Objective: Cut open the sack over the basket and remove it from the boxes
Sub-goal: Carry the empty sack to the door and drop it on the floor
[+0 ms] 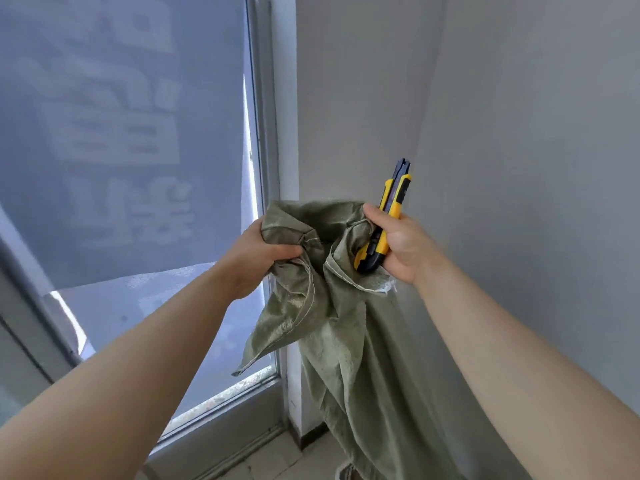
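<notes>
Sack (346, 323) held up by both hands.
Left hand (256, 254) bunches its top; right hand (398, 244) grips sack edge and yellow utility knife (384, 223), near the wall (519, 133).

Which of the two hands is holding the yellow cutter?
The right hand grips the yellow-and-black utility knife, held upright beside the cloth; the left hand holds only a bunched fold of the green sack.
</notes>
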Available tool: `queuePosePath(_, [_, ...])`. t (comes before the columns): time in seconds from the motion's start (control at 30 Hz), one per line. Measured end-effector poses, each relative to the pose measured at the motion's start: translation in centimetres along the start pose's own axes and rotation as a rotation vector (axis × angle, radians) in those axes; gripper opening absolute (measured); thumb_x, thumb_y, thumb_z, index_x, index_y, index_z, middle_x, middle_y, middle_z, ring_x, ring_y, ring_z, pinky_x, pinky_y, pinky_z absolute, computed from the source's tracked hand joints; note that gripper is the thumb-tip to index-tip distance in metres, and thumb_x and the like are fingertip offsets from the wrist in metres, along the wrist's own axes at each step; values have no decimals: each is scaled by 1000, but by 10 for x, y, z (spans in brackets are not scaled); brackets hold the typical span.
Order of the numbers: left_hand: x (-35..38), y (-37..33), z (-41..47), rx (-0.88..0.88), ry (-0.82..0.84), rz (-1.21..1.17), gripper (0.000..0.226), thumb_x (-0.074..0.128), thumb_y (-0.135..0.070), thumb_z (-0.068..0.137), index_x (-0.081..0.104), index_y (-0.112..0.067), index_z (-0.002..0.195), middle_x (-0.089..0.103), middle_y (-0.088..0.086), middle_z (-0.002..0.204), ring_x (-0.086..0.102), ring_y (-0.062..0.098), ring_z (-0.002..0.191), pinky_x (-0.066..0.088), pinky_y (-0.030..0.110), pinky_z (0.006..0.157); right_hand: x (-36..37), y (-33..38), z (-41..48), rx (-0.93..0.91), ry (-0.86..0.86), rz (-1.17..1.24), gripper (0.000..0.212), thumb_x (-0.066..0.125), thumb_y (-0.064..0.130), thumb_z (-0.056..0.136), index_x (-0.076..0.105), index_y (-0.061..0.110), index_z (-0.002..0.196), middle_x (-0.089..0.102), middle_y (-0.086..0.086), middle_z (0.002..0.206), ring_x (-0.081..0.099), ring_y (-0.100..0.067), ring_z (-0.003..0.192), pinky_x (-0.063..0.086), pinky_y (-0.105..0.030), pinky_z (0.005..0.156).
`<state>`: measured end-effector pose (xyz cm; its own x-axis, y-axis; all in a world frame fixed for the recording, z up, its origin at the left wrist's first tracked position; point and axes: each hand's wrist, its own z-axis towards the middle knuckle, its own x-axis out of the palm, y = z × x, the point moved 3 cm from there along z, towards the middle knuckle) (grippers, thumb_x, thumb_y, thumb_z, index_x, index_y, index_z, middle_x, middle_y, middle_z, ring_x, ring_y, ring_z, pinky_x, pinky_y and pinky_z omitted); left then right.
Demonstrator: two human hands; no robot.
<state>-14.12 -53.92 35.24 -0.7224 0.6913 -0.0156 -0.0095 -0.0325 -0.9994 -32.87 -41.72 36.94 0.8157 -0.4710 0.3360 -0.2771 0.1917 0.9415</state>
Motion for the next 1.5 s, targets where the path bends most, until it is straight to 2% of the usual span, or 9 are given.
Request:
queuePosePath(0.1, [-22, -2, -32, -6, -63, 35, 34, 65, 2, 84, 61, -4, 117, 69, 17, 111, 67, 31, 103, 55, 40, 90, 34, -7, -6, 1, 90, 0, 11, 62, 16, 91, 59, 9, 84, 63, -2, 62, 64, -17, 58, 56, -32, 62])
queuePosePath(0.27, [-76, -7, -90, 14, -232, 37, 21, 64, -2, 86, 65, -5, 107, 71, 12, 102, 68, 26, 97, 54, 37, 90, 98, -17, -21, 38, 252, 28, 21, 61, 17, 91, 58, 2, 105, 65, -11, 81, 67, -24, 73, 60, -39, 74])
queuePosePath(0.47, [-142, -13, -163, 33, -364, -4, 30, 62, -2, 87, 61, -2, 117, 70, 15, 107, 67, 28, 100, 55, 35, 88, 186, -37, -49, 81, 440, 45, 13, 58, 14, 93, 63, 3, 90, 66, -10, 77, 68, -22, 69, 60, -35, 69])
queuePosePath(0.7, [-225, -9, -260, 63, -578, -53, 19, 57, -4, 91, 61, -6, 109, 69, 14, 99, 69, 23, 88, 59, 34, 80, 288, -74, -88, 142, 537, 48, 12, 56, 16, 94, 59, 5, 91, 57, -11, 78, 59, -23, 69, 56, -34, 70])
queuePosePath(0.87, [-275, 2, -336, 18, -716, -51, 17, 53, -2, 93, 62, -1, 107, 68, 15, 97, 66, 28, 91, 56, 36, 84, 364, -122, -123, 225, 607, 6, 15, 58, 18, 94, 59, 3, 91, 57, -10, 73, 60, -22, 63, 56, -33, 65])
queuePosePath(1.0, [-314, 10, -401, -16, -803, -53, 19, 54, -1, 92, 61, 0, 110, 68, 13, 93, 67, 23, 82, 56, 33, 80, 422, -158, -154, 313, 677, -3, 25, 61, 22, 92, 61, 2, 108, 63, -10, 82, 65, -23, 73, 56, -38, 76])
queuePosePath(1.1, [-343, 17, -453, -26, -889, -45, 21, 55, -1, 92, 62, 1, 111, 69, 13, 95, 67, 23, 82, 56, 34, 80, 465, -180, -181, 350, 726, -13, 22, 61, 20, 92, 61, 2, 105, 65, -10, 79, 66, -23, 69, 58, -36, 68])
queuePosePath(1.3, [-388, 43, -548, -37, -1093, -81, 17, 54, 3, 91, 66, -8, 89, 73, -2, 66, 69, 10, 61, 55, 19, 54, 546, -233, -235, 404, 840, -81, 16, 60, 17, 92, 61, 2, 98, 63, -11, 78, 63, -24, 69, 55, -40, 72])
queuePosePath(1.5, [-429, 65, -628, -59, -1327, -97, 13, 58, 3, 89, 68, -5, 90, 73, 2, 70, 70, 15, 64, 59, 25, 66, 624, -286, -278, 443, 971, -160, 14, 61, 18, 92, 62, 5, 86, 62, -11, 77, 62, -25, 71, 54, -45, 84])
